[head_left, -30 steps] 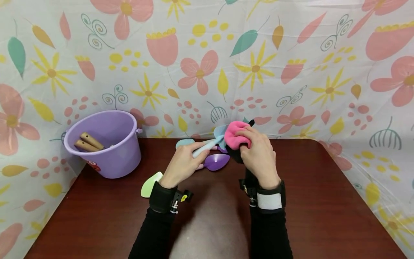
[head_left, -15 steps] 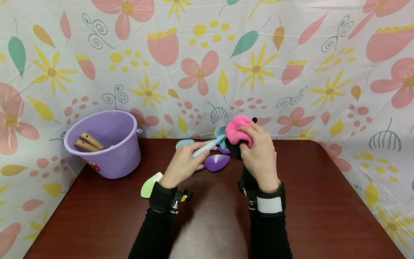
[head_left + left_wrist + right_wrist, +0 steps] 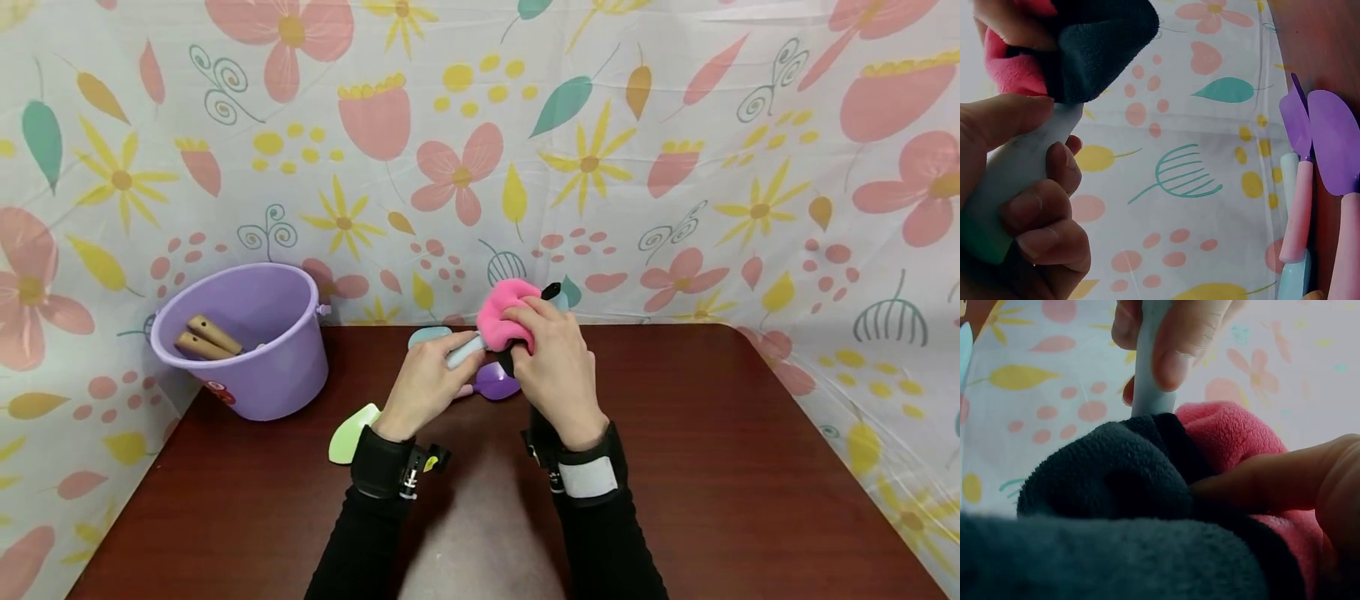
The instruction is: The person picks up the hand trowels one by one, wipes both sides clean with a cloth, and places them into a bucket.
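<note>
I see my left hand (image 3: 423, 385) curled round the pale blue spatula handle (image 3: 465, 350), its long axis running up-right into the pink cloth (image 3: 506, 321) that my right hand (image 3: 555, 375) pinches around the blade end (hidden), above the table (image 3: 712, 467).

Both forearms, clad in black sleeves with black wrist straps, are extended forward side by side and drawn together above the counter. The left hand (image 3: 422, 385) is held with its fingers (image 3: 1047, 206) curled round a pale handle and the thumb laid along its upper side. The right hand (image 3: 553, 373) is raised just beside the left, with its fingers bent and its thumb (image 3: 1272, 481) pressed into a pink and black cloth.
</note>
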`<control>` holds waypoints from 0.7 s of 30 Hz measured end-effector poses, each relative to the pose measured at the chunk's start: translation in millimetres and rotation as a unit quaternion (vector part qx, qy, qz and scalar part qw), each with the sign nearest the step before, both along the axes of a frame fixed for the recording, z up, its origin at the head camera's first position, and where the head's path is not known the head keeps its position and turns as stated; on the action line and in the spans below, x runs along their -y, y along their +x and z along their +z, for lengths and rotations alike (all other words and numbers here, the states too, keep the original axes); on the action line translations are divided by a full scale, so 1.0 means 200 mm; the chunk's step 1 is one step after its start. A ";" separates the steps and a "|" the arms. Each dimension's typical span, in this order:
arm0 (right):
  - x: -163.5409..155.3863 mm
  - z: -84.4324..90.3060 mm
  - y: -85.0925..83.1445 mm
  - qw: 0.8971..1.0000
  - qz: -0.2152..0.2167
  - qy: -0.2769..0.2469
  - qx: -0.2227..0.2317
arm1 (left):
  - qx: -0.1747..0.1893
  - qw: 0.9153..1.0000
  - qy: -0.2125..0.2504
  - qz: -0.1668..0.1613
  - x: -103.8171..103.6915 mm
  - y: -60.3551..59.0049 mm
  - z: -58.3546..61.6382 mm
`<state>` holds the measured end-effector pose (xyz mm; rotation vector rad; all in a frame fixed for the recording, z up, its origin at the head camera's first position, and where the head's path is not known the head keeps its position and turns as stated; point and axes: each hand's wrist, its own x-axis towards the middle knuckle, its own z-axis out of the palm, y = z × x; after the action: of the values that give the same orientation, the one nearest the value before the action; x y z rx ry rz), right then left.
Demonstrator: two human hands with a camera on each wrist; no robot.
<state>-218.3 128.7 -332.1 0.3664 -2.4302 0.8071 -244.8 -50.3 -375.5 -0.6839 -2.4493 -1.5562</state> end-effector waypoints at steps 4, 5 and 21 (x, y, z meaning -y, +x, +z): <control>-0.01 0.00 0.01 0.999 0.016 0.011 0.039 | -0.028 1.000 0.004 0.004 0.01 -0.01 0.00; -0.01 0.00 0.01 0.999 0.021 0.013 0.048 | -0.028 1.000 0.007 0.003 0.01 -0.02 0.00; -0.12 0.00 -0.03 0.997 -0.041 -0.019 0.069 | 0.000 1.000 -0.009 -0.001 -0.01 0.00 0.00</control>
<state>-223.6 152.6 -333.0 0.2004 -2.5345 0.8678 -244.9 -49.0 -375.8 -0.6911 -2.4656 -1.5370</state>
